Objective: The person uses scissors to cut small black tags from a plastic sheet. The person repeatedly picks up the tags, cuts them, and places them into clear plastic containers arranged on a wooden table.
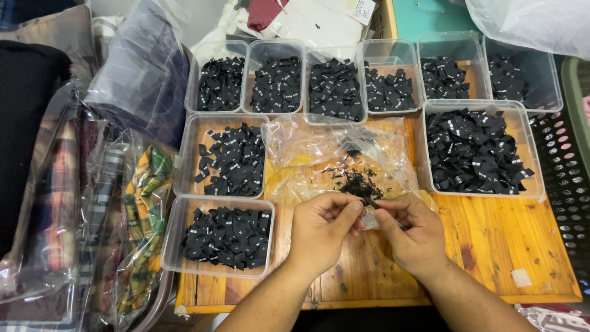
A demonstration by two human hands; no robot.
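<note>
1. Black label (370, 201), a small dark fabric tag, sits pinched between the fingertips of both hands just above the middle of the wooden surface (491, 240); its exact shape is too small to tell.
2. Left hand (321, 229) and right hand (413, 232) come together at their fingertips, thumbs and forefingers closed on the tag, with a scrap of clear film under them.
3. Just behind the hands lies a crumpled clear plastic bag (319, 154), glossy and wrinkled, with a loose heap of the same black tags (356, 182) on it.
4. Clear rectangular plastic tubs with rounded corners ring the bag, each filled with folded black tags bearing small white marks: a row of six along the back (335, 86), two at the left (227, 160) (224, 237), and a larger one at the right (476, 150).
5. The surface is orange-toned pine with visible grain and knots.
6. At the far left, checked fabrics in clear plastic sleeves (141, 209) are stacked; at the right edge a black perforated basket (568, 184) shows pink through its holes.
</note>
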